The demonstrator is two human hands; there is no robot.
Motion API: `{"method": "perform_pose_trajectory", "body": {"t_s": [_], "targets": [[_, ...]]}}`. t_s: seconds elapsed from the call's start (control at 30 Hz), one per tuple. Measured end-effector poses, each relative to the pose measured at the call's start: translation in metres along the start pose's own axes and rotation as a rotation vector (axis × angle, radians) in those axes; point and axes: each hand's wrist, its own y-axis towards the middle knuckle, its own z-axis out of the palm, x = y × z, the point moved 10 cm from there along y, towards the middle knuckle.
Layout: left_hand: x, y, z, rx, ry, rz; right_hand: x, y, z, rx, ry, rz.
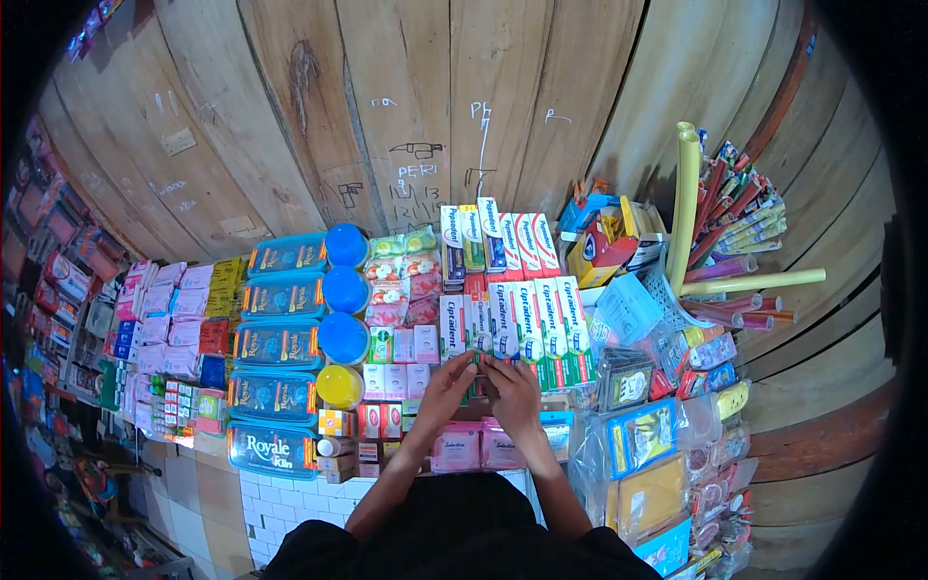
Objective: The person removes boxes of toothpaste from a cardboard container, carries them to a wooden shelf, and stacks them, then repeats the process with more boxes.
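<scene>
My left hand (pixel 448 389) and my right hand (pixel 509 391) meet at the front of the Ciptadent boxes (pixel 504 319). Their fingers are pinched together around a small item (pixel 476 360), mostly hidden by the fingertips and too small to name. Behind the Ciptadent row stand Pepsodent boxes (pixel 523 244). Pink packs (pixel 455 449) lie below my hands, between the two forearms. Small white and pink boxes (pixel 395 381) stand just left of my left hand.
Blue Royale packs (pixel 276 345) form a column at the left, beside round blue-lidded tubs (pixel 345 290). To the right are a blue basket (pixel 661 292), yellow tubes (pixel 684 193) and bagged goods (pixel 646 440). A plank wall (pixel 406 87) rises behind.
</scene>
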Motion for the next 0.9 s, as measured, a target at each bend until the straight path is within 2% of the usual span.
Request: {"method": "perform_pose_trajectory", "body": {"t_s": [0.1,0.3,0.4,0.6,0.7,0.8,0.9], "targets": [[0.0,0.0,0.001,0.008,-0.073,-0.011,-0.005,0.003,0.003,-0.03,0.015,0.011],[0.003,0.001,-0.002,0.0,-0.056,0.01,-0.003,0.003,0.005,-0.045,0.028,-0.009],[-0.001,-0.008,-0.003,-0.038,-0.019,-0.04,-0.002,0.002,0.001,-0.075,0.05,-0.012],[-0.019,-0.036,-0.006,-0.084,0.021,0.025,0.003,-0.017,-0.035,-0.207,0.244,-0.001],[-0.017,-0.057,0.003,-0.011,-0.07,-0.117,-0.006,-0.045,-0.031,-0.011,0.433,0.246],[-0.005,-0.075,0.017,0.26,-0.025,-0.165,-0.011,-0.084,-0.022,0.078,0.536,0.34],[0.027,-0.099,0.032,0.556,0.184,-0.422,-0.028,-0.14,0.001,0.112,0.609,0.395]]}}
